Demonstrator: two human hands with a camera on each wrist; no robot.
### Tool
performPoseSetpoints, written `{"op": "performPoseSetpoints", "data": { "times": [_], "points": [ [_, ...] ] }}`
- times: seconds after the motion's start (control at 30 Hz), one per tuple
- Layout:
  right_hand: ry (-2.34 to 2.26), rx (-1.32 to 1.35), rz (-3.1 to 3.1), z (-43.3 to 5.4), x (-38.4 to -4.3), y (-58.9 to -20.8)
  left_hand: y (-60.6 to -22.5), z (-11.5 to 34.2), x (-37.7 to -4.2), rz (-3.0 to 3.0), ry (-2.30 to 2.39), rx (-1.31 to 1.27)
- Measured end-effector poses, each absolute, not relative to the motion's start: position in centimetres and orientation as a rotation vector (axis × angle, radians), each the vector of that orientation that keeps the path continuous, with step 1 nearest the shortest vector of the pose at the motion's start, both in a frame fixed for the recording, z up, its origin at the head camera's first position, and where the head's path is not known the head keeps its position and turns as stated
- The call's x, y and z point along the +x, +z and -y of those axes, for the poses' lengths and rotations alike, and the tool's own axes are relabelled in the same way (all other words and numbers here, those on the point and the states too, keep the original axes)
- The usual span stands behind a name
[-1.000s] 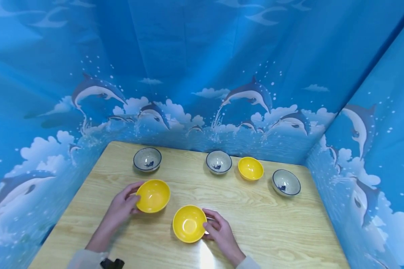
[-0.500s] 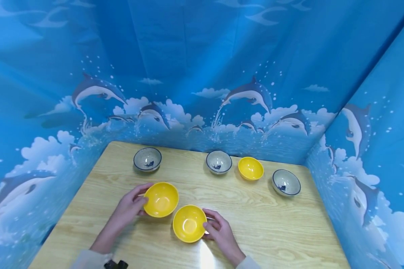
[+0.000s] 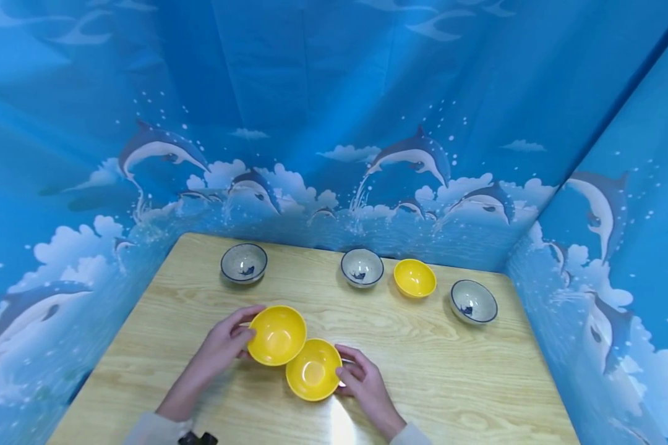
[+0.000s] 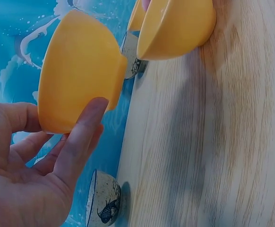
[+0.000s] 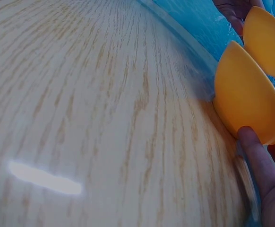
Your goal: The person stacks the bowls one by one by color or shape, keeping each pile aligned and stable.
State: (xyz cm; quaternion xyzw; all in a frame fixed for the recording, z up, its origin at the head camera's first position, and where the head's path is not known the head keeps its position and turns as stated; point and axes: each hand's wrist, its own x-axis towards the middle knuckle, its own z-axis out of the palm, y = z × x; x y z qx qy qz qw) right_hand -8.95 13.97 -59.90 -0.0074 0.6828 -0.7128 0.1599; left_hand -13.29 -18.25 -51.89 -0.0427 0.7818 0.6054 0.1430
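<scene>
My left hand (image 3: 222,346) grips a yellow bowl (image 3: 277,335) by its left side, thumb near the rim. In the left wrist view this bowl (image 4: 81,71) is lifted off the table, its foot ring showing. Just to its lower right, a second yellow bowl (image 3: 313,371) is held on its right side by my right hand (image 3: 365,388). From the head, the lifted bowl's rim overlaps or meets the second bowl's rim; whether they touch I cannot tell. In the right wrist view, fingers (image 5: 251,142) press the second bowl's (image 5: 248,94) outer wall, which sits on or close to the table.
Along the back of the wooden table (image 3: 451,371) stand a grey patterned bowl (image 3: 244,264) at left, another grey bowl (image 3: 362,268), a smaller yellow bowl (image 3: 414,279) and a third grey bowl (image 3: 473,302) at right. A blue dolphin-print curtain (image 3: 312,123) hangs behind and beside the table.
My left hand has carried its yellow bowl right and toward me, up close to the second yellow bowl. The right hand and its bowl have stayed put.
</scene>
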Motion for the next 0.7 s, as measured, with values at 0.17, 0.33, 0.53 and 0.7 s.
{"op": "performPoseSetpoints", "data": {
  "times": [0.17, 0.33, 0.53, 0.7],
  "points": [
    [-2.035, -0.017, -1.957, -14.0, -8.9, -59.9, -51.8, 17.8, -13.2, -2.249, 1.728, -0.109],
    [-2.037, -0.012, -1.955, -13.9, -8.9, -59.9, -51.7, 17.3, -13.0, -2.214, 1.758, -0.082],
    [-2.039, -0.015, -1.949, -14.0, -8.9, -59.9, -51.9, 16.7, -12.8, -2.188, 1.778, -0.033],
    [-2.041, -0.022, -1.941, -14.0, -8.9, -59.9, -52.2, 16.2, -12.7, -2.184, 1.752, -0.006]
  ]
}}
